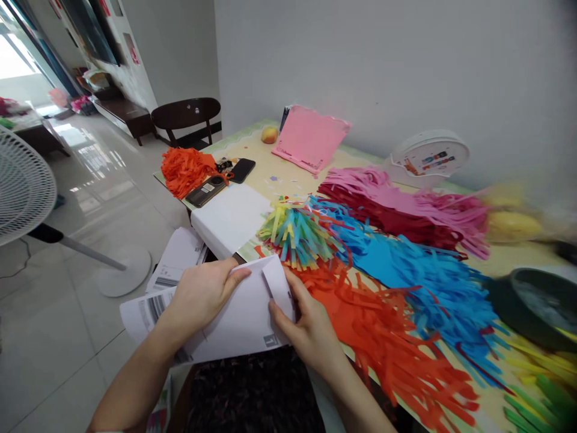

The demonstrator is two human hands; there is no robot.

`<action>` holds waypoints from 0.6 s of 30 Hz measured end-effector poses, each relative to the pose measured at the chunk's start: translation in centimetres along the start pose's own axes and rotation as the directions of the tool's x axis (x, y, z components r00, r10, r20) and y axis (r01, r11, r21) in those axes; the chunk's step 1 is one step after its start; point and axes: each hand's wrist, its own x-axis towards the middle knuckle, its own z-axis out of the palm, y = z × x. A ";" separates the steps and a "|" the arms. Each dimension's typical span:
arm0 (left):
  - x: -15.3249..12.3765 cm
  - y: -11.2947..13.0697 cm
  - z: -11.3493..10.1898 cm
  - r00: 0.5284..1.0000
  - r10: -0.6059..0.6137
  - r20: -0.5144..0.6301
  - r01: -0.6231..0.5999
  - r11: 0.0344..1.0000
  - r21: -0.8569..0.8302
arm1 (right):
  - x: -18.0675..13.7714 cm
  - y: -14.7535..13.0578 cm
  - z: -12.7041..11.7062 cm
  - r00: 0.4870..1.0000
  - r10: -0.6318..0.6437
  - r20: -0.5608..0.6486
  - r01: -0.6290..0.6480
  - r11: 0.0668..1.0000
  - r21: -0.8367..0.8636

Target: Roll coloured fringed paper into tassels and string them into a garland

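Note:
A white printed sheet of paper (238, 328) with barcode-like print is held above my lap. My left hand (202, 294) grips its upper left part, thumb on top and the other fingers hidden behind. My right hand (311, 325) pinches the right end, where the edge is folded over in a narrow strip. Under the left side lie more printed white sheets (180, 255). Just beyond the paper, on the table, are a yellow-green and blue paper-strip tassel (295, 234) and orange fringed paper (360, 319).
Blue fringe (396, 258) and pink fringe (383, 186) cover the table's right side. A white box (232, 216), phone (243, 170), orange bundle (184, 171) and pink board (311, 137) stand farther back. A dark green bowl (536, 307) is at right, a fan (22, 186) at left.

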 end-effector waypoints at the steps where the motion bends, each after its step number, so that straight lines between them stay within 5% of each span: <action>1: 0.0 -0.1 0.0 1.000 0.004 0.006 -0.004 1.000 -0.010 | -0.1 0.0 -0.2 0.999 0.015 0.033 -0.017 0.999 0.041; 7: 0.0 -0.6 -0.3 0.997 0.054 0.050 -0.048 0.992 -0.116 | -0.6 0.1 -0.6 0.992 0.044 0.122 -0.074 0.966 0.250; 18: 0.2 -1.4 -0.6 0.991 0.100 0.092 -0.076 0.970 -0.232 | -0.9 -0.4 -0.4 0.988 0.040 0.148 -0.087 0.942 0.323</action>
